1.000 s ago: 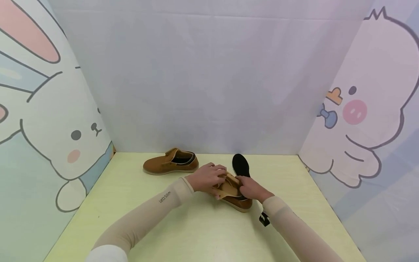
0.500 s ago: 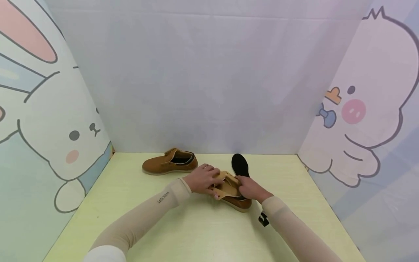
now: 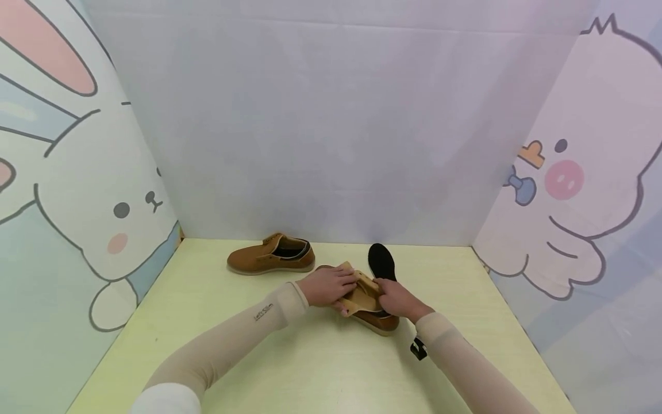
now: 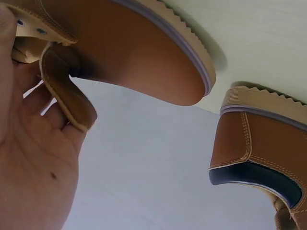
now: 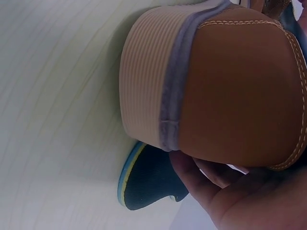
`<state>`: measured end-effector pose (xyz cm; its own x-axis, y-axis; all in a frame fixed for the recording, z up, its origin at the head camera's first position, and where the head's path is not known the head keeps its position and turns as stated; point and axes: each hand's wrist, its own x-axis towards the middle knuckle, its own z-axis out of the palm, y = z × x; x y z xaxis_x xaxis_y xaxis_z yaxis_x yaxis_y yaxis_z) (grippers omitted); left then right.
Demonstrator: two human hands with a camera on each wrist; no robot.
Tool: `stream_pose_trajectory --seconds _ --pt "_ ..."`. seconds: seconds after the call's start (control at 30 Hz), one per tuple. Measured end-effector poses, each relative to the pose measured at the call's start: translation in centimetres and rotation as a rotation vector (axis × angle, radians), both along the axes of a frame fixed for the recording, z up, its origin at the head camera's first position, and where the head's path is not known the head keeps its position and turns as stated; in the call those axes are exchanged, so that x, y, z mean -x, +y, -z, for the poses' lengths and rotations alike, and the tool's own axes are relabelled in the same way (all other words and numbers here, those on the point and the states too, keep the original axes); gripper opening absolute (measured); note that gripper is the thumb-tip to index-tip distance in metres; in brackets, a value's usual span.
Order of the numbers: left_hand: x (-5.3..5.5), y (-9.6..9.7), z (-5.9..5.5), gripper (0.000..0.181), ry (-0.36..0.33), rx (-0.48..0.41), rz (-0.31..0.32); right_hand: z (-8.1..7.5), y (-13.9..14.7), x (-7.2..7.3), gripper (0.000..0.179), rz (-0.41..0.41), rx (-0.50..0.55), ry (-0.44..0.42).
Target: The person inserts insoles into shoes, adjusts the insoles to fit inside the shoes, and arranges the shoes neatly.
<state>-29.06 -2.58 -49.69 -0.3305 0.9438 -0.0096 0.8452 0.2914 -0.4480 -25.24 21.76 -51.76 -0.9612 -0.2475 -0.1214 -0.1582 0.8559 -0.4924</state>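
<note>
Our left hand (image 3: 327,286) is clamping fingers round the nearer shoe's (image 3: 376,324) flaps (image 4: 72,98), our right hand (image 3: 400,298) gripping its heel (image 5: 240,96). We're wanting the heel steady, flaps unstrained.

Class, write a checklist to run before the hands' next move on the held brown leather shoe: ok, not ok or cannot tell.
1. Left hand gripping the tan-lined brown leather shoe: ok.
2. Right hand holding it near the heel: ok.
3. Black, rounded insole fully in sight: not ok; the head view hides its near end.
4. Second brown leather shoe standing apart: ok.
5. Held shoe's toe interior unobstructed: cannot tell; hidden.
</note>
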Motion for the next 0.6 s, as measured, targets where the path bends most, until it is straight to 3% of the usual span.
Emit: stream_pose_trajectory --seconds 0.17,0.6 --pt "0.4 -0.1 0.1 0.073 -0.051 -0.023 0.016 0.3 0.1 0.1 0.056 -0.001 0.002 0.004" --pt "0.4 -1.8 0.9 0.083 -0.237 -0.131 -0.091 0.0 0.0 -0.1 0.059 0.009 -0.009 -0.003"
